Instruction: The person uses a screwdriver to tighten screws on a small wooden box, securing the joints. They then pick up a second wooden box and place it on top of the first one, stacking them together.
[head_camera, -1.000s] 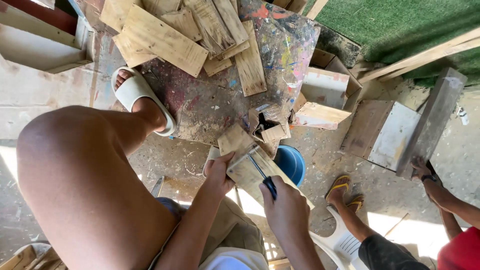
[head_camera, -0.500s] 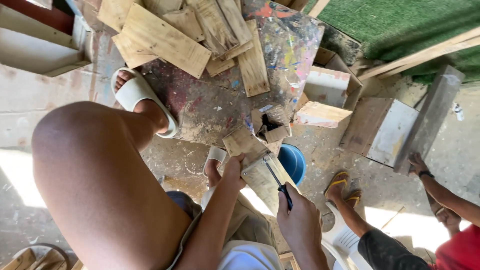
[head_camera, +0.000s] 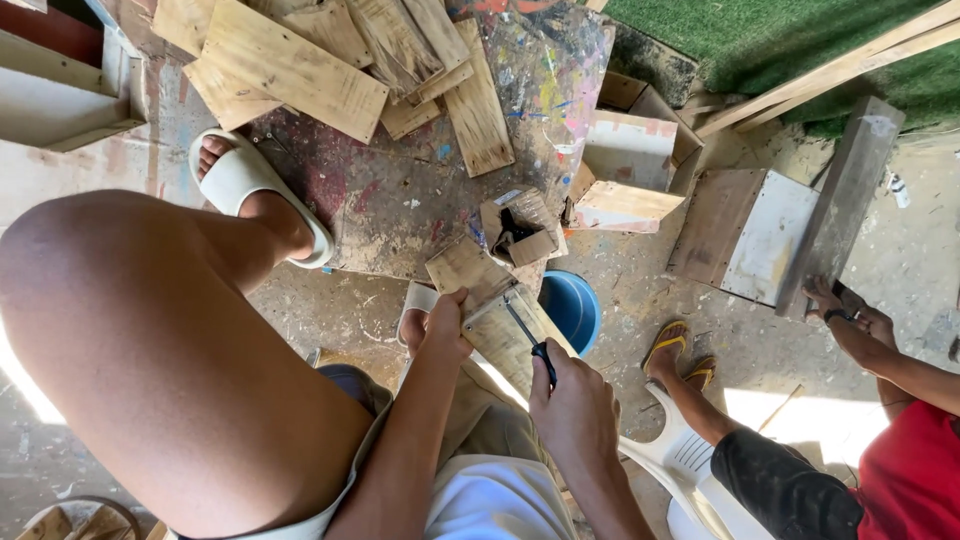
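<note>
Gripping a small wooden box near the middle of the scene, the left hand has its fingers curled over the box's left edge. Just right and nearer, the right hand is closed in a fist around a dark-handled screwdriver, its tip touching the box's top. A blue bucket sits just right of the box, on the floor.
</note>
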